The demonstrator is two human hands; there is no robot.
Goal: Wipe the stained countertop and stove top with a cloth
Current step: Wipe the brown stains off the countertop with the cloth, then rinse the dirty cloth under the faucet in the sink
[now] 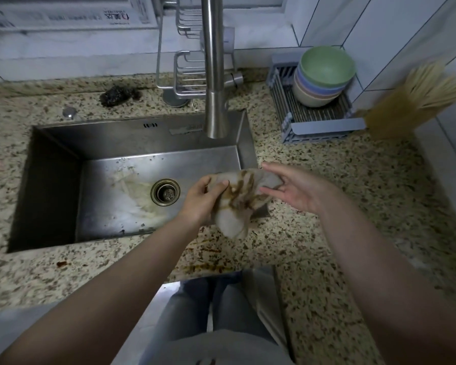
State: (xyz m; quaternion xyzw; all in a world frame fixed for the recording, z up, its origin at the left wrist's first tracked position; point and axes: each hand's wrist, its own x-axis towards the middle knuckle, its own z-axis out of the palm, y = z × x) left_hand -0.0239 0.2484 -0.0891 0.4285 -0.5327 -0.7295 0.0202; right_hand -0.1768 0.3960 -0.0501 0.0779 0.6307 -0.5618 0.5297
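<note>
step: I'm refolding soiled cloth [241,198] over sink's [132,143] front right corner | left hand [203,200] grips it, right hand [291,187] pinches its edge | next: clean face onto countertop [353,180] streaks at front edge

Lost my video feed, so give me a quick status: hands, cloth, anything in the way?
Left hand gripping the stained cloth; right hand pinching its other end. Cloth held above the sink's right edge. Brown streaks on the countertop below; nothing blocking.
</note>
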